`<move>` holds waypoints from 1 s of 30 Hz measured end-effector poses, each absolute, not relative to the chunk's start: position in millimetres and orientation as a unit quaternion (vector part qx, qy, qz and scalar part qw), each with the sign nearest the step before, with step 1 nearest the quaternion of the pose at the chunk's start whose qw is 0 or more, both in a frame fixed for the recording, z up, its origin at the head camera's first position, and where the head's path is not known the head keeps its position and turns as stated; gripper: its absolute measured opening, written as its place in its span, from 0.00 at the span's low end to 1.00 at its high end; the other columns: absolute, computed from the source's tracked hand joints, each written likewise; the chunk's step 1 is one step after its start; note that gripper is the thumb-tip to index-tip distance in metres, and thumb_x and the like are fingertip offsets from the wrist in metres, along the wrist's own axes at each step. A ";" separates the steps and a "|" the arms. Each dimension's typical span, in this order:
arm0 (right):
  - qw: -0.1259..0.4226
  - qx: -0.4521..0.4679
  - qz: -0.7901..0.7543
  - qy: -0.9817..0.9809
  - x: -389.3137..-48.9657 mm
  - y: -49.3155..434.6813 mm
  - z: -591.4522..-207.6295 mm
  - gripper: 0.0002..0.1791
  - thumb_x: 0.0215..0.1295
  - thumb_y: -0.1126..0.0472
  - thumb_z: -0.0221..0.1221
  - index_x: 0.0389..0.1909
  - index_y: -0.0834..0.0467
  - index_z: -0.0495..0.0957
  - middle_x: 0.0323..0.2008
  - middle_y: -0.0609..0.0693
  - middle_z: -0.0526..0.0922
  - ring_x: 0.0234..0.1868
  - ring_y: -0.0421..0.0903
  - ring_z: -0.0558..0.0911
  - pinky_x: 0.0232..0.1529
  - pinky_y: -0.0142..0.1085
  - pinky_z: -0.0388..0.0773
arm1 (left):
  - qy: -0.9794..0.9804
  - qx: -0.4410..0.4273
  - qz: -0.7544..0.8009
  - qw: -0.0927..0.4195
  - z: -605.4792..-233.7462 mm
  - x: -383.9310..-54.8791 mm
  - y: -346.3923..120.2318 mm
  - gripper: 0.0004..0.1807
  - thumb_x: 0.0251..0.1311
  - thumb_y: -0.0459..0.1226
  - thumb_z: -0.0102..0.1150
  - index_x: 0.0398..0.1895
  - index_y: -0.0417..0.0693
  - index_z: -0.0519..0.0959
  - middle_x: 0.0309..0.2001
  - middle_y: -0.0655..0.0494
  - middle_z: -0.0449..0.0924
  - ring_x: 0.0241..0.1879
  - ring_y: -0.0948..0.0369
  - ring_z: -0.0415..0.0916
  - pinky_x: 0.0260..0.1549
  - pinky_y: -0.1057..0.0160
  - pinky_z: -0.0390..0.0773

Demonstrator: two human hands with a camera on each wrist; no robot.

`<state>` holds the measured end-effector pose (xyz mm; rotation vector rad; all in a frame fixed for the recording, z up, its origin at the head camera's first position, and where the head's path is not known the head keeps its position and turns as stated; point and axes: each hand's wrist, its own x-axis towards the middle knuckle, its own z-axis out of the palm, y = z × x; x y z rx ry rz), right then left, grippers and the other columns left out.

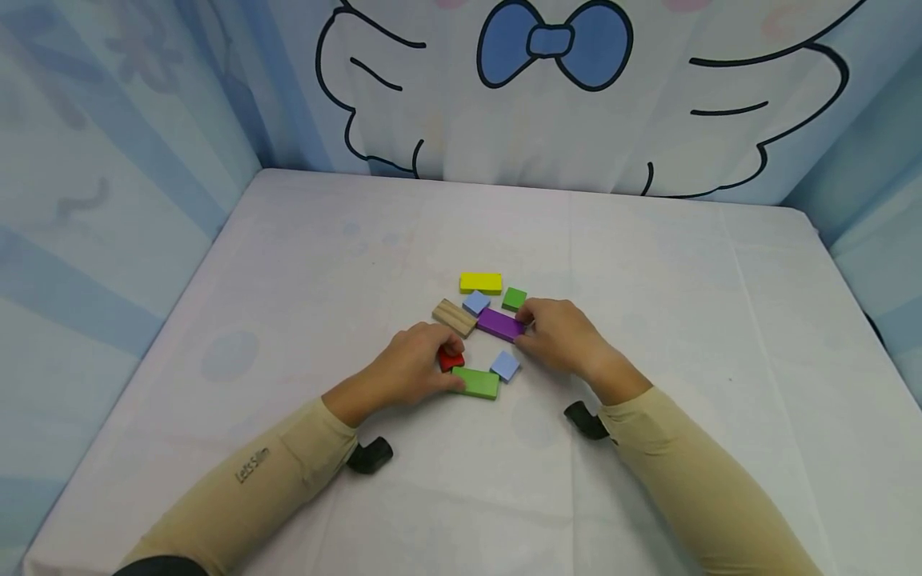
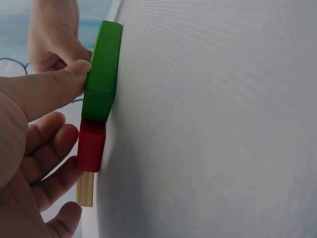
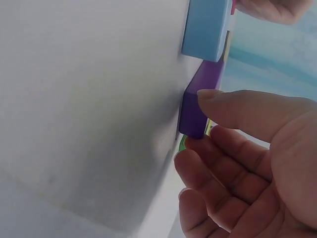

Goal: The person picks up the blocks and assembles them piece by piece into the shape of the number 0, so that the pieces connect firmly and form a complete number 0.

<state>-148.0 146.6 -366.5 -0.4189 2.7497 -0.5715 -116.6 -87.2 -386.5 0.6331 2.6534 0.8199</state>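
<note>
My left hand (image 1: 410,364) is at the left of the block group, its thumb touching the light green block (image 1: 477,384). Its loosely bent fingers lie beside the small red block (image 1: 451,360), which abuts the green one in the left wrist view. On the other side, my right hand (image 1: 562,334) pinches the right end of the purple block (image 1: 500,325) between thumb and fingers. That block's left end meets a wood-coloured block (image 1: 454,318). A light blue block (image 1: 505,366) stands at the green block's right corner; another small blue block (image 1: 476,302) lies behind the purple one.
A yellow block (image 1: 481,283) lies at the back of the group, with a small green block (image 1: 515,299) in front of it to the right. A white cloth covers the table (image 1: 720,336). Printed curtains (image 1: 461,120) hang around the table's back and sides.
</note>
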 end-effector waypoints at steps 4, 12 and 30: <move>0.151 -0.152 -0.201 0.956 -149.7 143.5 -366.4 0.18 0.67 0.61 0.62 0.54 0.66 0.79 0.47 0.57 0.83 0.45 0.51 0.79 0.53 0.47 0.75 | 0.921 0.222 0.285 0.146 -386.5 -117.3 -87.4 0.23 0.50 0.43 0.79 0.47 0.46 0.80 0.43 0.58 0.77 0.47 0.57 0.71 0.50 0.57 0.73; 0.157 -0.159 -0.193 0.955 -151.8 136.6 -365.0 0.19 0.67 0.60 0.63 0.54 0.66 0.79 0.48 0.57 0.83 0.46 0.51 0.79 0.54 0.47 0.75 | 0.920 0.230 0.286 0.140 -387.0 -118.0 -88.0 0.23 0.51 0.43 0.78 0.46 0.45 0.80 0.42 0.57 0.78 0.47 0.57 0.72 0.49 0.57 0.73; 0.162 -0.161 -0.197 0.953 -152.9 122.0 -363.6 0.19 0.67 0.58 0.63 0.53 0.65 0.79 0.47 0.56 0.83 0.43 0.50 0.79 0.52 0.44 0.76 | 0.918 0.243 0.285 0.131 -387.4 -117.7 -89.2 0.24 0.51 0.43 0.78 0.47 0.43 0.79 0.43 0.56 0.78 0.43 0.58 0.73 0.47 0.58 0.74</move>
